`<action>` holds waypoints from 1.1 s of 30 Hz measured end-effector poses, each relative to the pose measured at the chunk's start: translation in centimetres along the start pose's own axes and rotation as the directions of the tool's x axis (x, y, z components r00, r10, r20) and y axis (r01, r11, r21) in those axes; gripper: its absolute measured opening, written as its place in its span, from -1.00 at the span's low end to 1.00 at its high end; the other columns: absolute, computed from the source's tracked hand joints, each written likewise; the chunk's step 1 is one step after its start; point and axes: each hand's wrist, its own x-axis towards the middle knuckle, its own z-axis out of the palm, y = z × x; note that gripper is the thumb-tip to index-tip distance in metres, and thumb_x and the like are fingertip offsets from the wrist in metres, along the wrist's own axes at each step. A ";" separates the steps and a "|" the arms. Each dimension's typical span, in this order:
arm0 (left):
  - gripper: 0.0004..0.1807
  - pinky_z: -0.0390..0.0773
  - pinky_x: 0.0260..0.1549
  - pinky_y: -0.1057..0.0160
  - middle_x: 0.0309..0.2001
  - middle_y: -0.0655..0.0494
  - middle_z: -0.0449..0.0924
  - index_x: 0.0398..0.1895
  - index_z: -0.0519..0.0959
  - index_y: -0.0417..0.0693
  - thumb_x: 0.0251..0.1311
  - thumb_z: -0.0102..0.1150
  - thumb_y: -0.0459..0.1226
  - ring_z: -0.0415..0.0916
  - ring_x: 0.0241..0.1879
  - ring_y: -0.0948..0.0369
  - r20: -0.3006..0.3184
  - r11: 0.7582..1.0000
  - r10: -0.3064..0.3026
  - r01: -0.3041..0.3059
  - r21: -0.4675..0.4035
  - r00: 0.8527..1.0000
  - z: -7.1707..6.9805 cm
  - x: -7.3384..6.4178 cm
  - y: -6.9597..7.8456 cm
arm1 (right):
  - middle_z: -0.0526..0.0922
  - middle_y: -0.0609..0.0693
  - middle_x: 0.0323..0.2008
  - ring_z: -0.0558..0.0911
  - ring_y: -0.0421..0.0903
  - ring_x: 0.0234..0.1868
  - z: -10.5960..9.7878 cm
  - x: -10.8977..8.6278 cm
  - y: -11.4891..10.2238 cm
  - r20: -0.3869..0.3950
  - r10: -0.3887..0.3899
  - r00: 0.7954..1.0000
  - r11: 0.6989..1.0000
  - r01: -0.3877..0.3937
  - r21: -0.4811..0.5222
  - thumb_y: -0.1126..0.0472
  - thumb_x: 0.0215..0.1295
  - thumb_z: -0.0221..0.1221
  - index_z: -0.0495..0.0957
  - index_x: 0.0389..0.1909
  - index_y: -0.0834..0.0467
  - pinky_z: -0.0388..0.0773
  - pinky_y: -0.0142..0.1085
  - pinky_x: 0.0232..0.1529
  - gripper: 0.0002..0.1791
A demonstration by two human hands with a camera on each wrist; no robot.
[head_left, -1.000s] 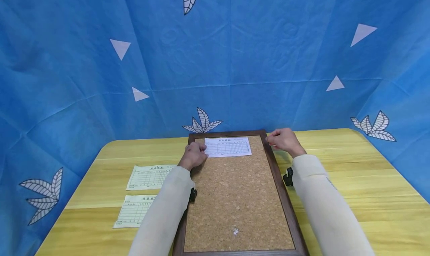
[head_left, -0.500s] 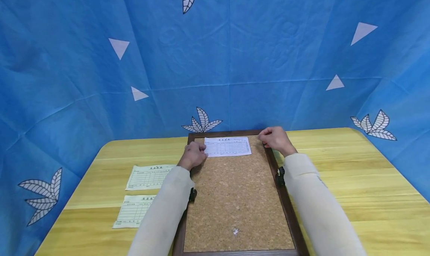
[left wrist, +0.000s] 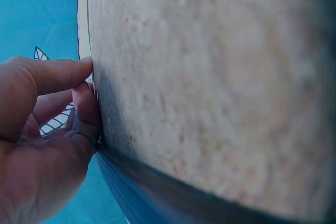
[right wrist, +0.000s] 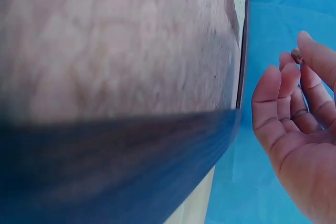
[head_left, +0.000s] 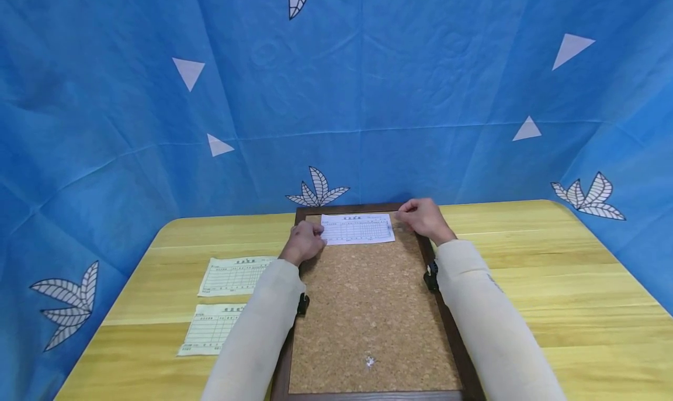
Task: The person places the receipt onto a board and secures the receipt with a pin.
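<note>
A white printed form slip [head_left: 357, 230] lies on the cork board [head_left: 368, 307] near its top edge. At the slip's left edge, my left hand [head_left: 304, 242] presses with its fingertips; thumb and finger [left wrist: 86, 106] touch down on the surface in the left wrist view. Just off the slip's upper right corner is my right hand [head_left: 425, 218]. Between its thumb and forefinger it pinches a thumbtack [right wrist: 296, 55], small, round and brownish. The fingertips are raised over the board in the right wrist view.
Two pale green printed slips [head_left: 239, 277] lie on the wooden table [head_left: 557, 296] left of the board, partly behind the left sleeve. A dark wooden frame [head_left: 456, 342] edges the board. Near its bottom is a small white mark [head_left: 370, 361]. A blue curtain [head_left: 410, 97] hangs behind.
My right hand has moved left from beyond the board's right frame to the slip's upper right corner, with the thumbtack. My left hand stays at the slip's left edge.
</note>
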 end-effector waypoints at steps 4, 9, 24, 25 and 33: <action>-0.53 0.35 0.26 0.03 0.19 -0.03 0.55 0.29 0.53 -0.15 0.31 0.22 -0.41 0.32 0.25 0.08 0.006 1.000 -0.015 0.015 -0.009 1.000 0.0 0.1 0.1 | 0.60 0.16 -0.51 0.48 -0.06 -0.55 0.4 0.2 -0.2 0.001 -0.013 1.000 1.000 0.013 -0.005 0.21 0.38 0.25 0.63 -0.28 0.30 0.38 -0.28 -0.49 -0.81; -0.53 0.38 0.24 0.03 0.21 -0.04 0.54 0.30 0.52 -0.15 0.31 0.21 -0.42 0.38 0.20 0.09 0.012 1.000 -0.020 0.020 -0.011 1.000 0.0 0.3 0.3 | 0.63 0.13 -0.43 0.55 -0.01 -0.49 0.7 0.6 -0.7 0.003 -0.003 1.000 1.000 0.003 0.015 0.18 0.36 0.28 0.65 -0.28 0.28 0.42 -0.28 -0.49 -0.79; -0.54 0.42 0.20 0.05 0.14 -0.04 0.57 0.29 0.53 -0.18 0.32 0.21 -0.40 0.40 0.14 0.11 0.017 1.000 0.001 -0.001 -0.013 1.000 0.0 -0.1 0.0 | 0.67 0.24 -0.23 0.63 0.04 -0.34 2.1 1.4 -2.6 0.005 0.002 1.000 1.000 -0.002 0.016 0.11 0.35 0.30 0.68 -0.25 0.30 0.56 -0.25 -0.35 -0.73; -0.54 0.41 0.20 0.06 0.15 -0.04 0.57 0.29 0.53 -0.18 0.32 0.21 -0.40 0.40 0.15 0.12 0.016 1.000 0.004 -0.004 -0.013 1.000 0.0 -0.1 0.0 | 0.67 0.24 -0.24 0.64 0.05 -0.35 2.2 1.5 -2.6 0.000 0.004 1.000 1.000 -0.004 0.019 0.11 0.34 0.31 0.68 -0.25 0.30 0.55 -0.27 -0.37 -0.72; -0.53 0.41 0.19 0.06 0.16 -0.05 0.56 0.29 0.52 -0.18 0.31 0.21 -0.42 0.40 0.09 0.12 0.012 1.000 0.002 -0.002 -0.008 1.000 0.0 -0.2 0.0 | 0.68 0.17 -0.38 0.65 0.04 -0.36 2.8 1.9 -2.6 -0.013 0.010 1.000 1.000 -0.010 0.014 0.11 0.34 0.31 0.70 -0.24 0.34 0.48 -0.29 -0.40 -0.69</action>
